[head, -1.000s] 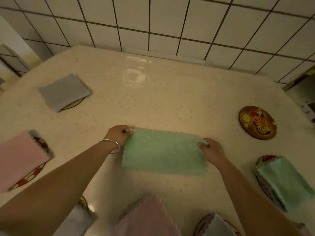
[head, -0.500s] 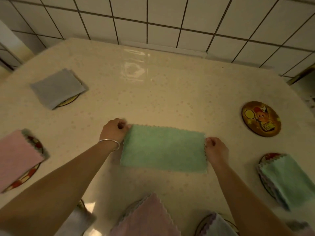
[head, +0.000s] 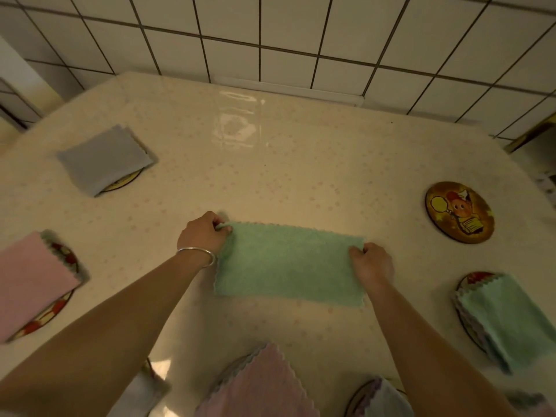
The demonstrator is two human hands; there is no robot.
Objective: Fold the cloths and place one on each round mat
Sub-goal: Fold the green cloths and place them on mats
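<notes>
A green cloth (head: 288, 264), folded into a long rectangle, lies flat in the middle of the table. My left hand (head: 203, 234), with a silver bangle on the wrist, pinches its far left corner. My right hand (head: 371, 263) pinches its far right corner. A bare round mat (head: 459, 212) with a cartoon picture lies to the right. Other round mats carry folded cloths: a grey cloth (head: 103, 159) at the far left, a pink cloth (head: 28, 281) at the left edge, a green cloth (head: 508, 319) at the right.
A stack of pink cloths (head: 261, 386) lies at the near edge between my arms. Another mat with a pale cloth (head: 382, 398) sits near my right forearm. A tiled wall (head: 270, 40) runs along the table's far side.
Both hands have tightened their pinch on the far corners of the green cloth. The cloth's right edge has been drawn straighter. The camera has tilted a little.
</notes>
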